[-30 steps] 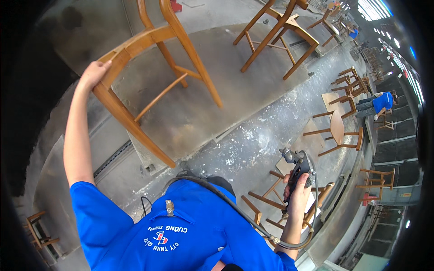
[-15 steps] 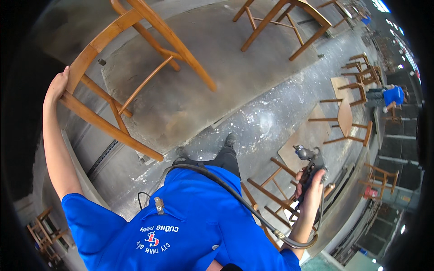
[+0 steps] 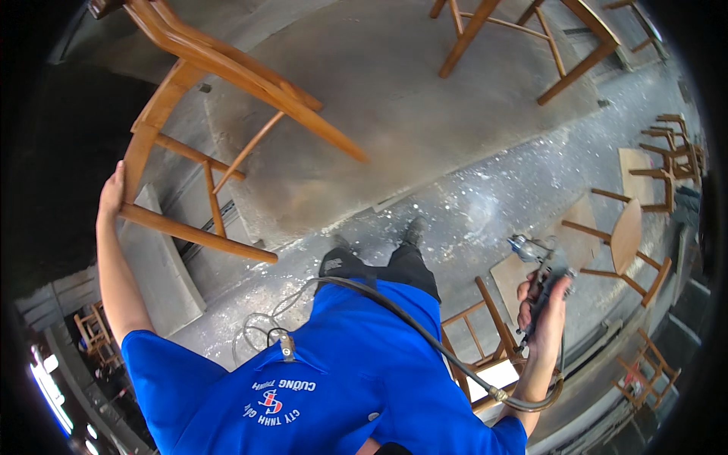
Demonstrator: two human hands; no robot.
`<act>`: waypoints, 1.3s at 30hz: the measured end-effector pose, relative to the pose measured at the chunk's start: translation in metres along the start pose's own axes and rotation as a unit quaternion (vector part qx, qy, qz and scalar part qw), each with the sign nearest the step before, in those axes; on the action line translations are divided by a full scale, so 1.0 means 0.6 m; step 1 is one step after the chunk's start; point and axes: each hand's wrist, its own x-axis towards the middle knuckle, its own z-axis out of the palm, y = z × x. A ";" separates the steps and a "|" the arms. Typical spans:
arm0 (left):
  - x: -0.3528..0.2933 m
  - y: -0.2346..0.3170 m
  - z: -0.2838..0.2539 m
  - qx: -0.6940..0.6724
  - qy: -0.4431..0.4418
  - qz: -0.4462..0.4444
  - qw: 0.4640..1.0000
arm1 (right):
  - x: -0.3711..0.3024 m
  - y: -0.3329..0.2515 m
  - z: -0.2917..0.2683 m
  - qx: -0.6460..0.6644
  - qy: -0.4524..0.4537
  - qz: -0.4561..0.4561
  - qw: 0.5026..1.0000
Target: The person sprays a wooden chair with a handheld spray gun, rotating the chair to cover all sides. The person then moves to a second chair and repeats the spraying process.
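Note:
My left hand (image 3: 111, 189) grips the edge of a brown wooden chair (image 3: 227, 64), at the curved rail beside a leg. The chair is tilted, its legs and thin stretchers pointing toward the middle of the view. Away to the right, my right hand (image 3: 547, 318) is wrapped round the handle of a spray gun (image 3: 552, 274) with a metal head, held clear of the chair. From the gun a dark hose (image 3: 409, 326) loops past my forearm and across my blue shirt. No spray can be made out.
A stained grey board (image 3: 326, 152) covers the floor ahead. Another wooden chair (image 3: 478, 34) stands on its far side. More chairs (image 3: 626, 235) are at the right, with one (image 3: 474, 334) close beside my right arm. White specks dot the concrete floor (image 3: 485, 189).
The view has turned, so my hands and the floor things sit farther right. The held chair has tipped, showing more of its upper part. Both hands keep their grips.

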 end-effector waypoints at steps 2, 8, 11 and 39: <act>-0.020 0.006 0.007 0.010 0.022 0.000 1.000 | 0.018 -0.021 -0.001 0.102 -0.059 0.011 0.993; -0.077 0.043 0.025 0.014 0.044 -0.011 0.999 | 0.080 -0.087 0.034 0.217 -0.179 -0.094 0.955; -0.117 0.075 0.036 0.055 0.089 -0.004 0.994 | 0.108 -0.131 0.065 0.262 -0.189 -0.122 0.938; -0.222 0.157 0.084 0.021 0.096 -0.055 0.994 | 0.467 -0.037 0.302 -0.162 -0.170 -0.126 0.964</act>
